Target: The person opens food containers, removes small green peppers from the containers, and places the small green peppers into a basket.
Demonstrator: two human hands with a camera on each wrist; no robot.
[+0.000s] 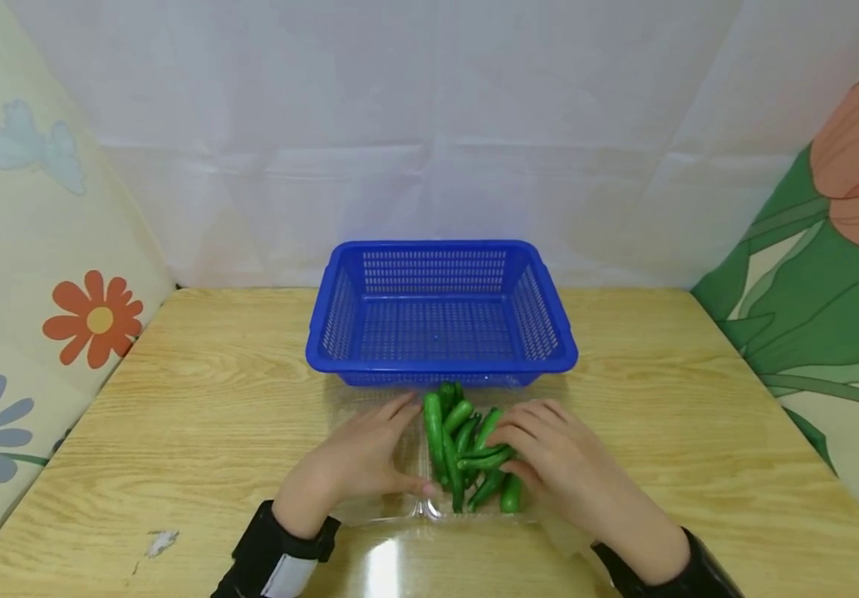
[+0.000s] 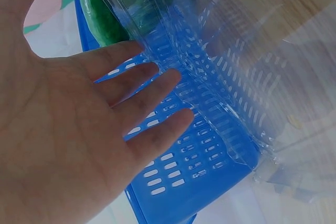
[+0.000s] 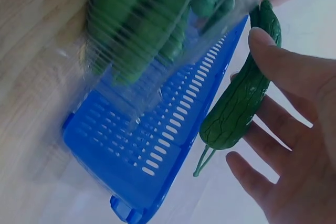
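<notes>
A clear plastic clamshell container (image 1: 380,517) lies unfolded on the table. Slim, glossy green vegetables (image 1: 435,436) are heaped in its right half. Over that heap, my right hand (image 1: 567,465) pinches a long, creased dark green vegetable (image 3: 236,111) between thumb and fingers; a thin stem shows at its lower end in the right wrist view. My left hand (image 1: 358,461) is over the container's left half, thumb near the middle fold. In the left wrist view its fingers (image 2: 152,100) extend loosely beside the clear plastic, holding nothing.
Directly behind the container stands a blue slatted plastic basket (image 1: 440,366) with nothing inside. It is on a wood-grain table (image 1: 198,399), backed by a white cloth (image 1: 429,124). Flower-printed panels (image 1: 93,320) flank both sides. A small pale worn patch (image 1: 163,542) marks the table at front left.
</notes>
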